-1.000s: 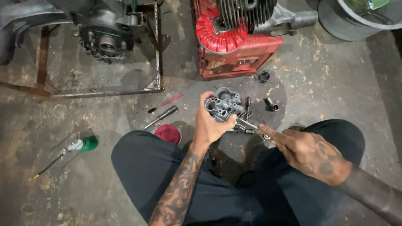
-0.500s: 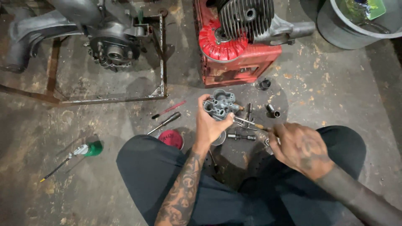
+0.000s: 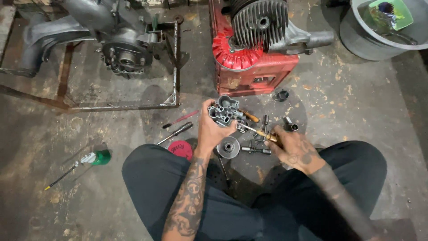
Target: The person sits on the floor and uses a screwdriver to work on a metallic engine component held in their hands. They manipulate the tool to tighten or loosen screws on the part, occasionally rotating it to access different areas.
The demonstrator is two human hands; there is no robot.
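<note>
The left hand (image 3: pixel 213 129) grips a grey metal engine part (image 3: pixel 224 110) raised over the floor (image 3: pixel 111 209) so its openings face the right hand (image 3: pixel 292 147), which clasps a screwdriver (image 3: pixel 258 132) aimed at it, small parts (image 3: pixel 256 147) lying near below.

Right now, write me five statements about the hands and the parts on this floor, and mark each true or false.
1. The left hand holds a grey metal carburetor body. True.
2. The right hand holds a hammer. False: it holds a thin screwdriver aimed at the carburetor body.
3. A finned engine cylinder rests on a red crate. True.
4. The green-handled tool lies inside the grey bucket. False: it lies on the floor at left.
5. A red round lid lies beside the knee. True.
</note>
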